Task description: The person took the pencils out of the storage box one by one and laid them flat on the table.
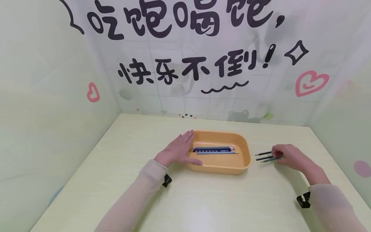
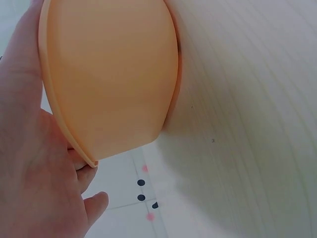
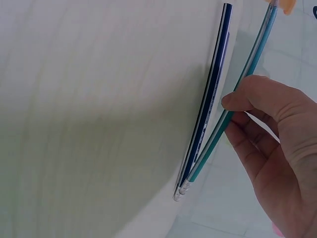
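Note:
An orange plastic tray (image 1: 221, 163) sits on the table with several pencils (image 1: 217, 153) in blue shades lying lengthwise inside. My left hand (image 1: 181, 149) rests on its left rim, fingers extended toward the back corner and thumb over the front side. In the left wrist view, the tray's outer wall (image 2: 114, 74) hides part of the fingers. To the right of the tray, my right hand (image 1: 291, 157) pinches a teal pencil (image 3: 210, 146) between thumb and fingers. Beside it on the table lie dark blue pencils (image 3: 205, 99), partly overlapping each other.
A pale wood-grain table (image 1: 185, 199) carries everything. Light printed walls with black lettering (image 1: 163, 71) and pink hearts (image 1: 311, 83) enclose its back and sides. Black wrist devices (image 1: 303, 199) are strapped at both sleeves.

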The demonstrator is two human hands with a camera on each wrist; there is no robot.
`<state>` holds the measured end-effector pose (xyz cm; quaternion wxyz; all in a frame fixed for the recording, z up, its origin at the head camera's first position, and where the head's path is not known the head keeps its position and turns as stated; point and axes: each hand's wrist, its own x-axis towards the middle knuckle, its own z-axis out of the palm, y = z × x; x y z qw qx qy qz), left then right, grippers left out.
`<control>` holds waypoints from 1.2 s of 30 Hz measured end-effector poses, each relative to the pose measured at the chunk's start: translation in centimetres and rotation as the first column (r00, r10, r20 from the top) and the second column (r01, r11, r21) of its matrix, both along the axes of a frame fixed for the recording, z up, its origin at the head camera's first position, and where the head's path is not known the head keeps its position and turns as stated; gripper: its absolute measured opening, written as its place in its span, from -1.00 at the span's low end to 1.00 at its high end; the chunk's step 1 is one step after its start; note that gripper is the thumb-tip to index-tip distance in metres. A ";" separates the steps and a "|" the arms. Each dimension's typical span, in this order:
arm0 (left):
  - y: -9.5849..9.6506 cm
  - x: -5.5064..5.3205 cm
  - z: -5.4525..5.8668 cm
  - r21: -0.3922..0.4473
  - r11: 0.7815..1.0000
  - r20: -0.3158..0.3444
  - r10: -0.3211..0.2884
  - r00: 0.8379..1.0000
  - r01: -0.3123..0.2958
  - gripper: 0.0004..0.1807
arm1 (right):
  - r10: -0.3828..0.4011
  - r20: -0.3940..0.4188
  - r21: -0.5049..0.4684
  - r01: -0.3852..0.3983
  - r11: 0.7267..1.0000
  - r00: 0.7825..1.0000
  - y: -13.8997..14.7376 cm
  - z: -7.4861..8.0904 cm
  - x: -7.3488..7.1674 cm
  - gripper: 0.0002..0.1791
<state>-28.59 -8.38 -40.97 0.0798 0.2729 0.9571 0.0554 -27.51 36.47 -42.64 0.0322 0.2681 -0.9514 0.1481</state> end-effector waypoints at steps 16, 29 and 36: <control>-0.1 -0.1 -0.2 -0.004 1.000 0.002 -0.003 1.000 0.003 0.38 | 0.000 0.030 0.033 -0.001 0.999 1.000 0.0 -0.7 -0.6 -0.64; 0.0 -0.2 -0.2 -0.013 1.000 0.006 0.000 1.000 0.000 0.38 | 0.022 0.051 0.074 -0.025 0.997 0.998 0.0 -0.9 -1.3 -0.65; 0.0 0.0 -0.1 -0.018 1.000 0.004 0.001 1.000 -0.001 0.39 | 0.019 0.064 0.105 -0.026 0.994 0.998 0.0 -0.7 -1.6 -0.67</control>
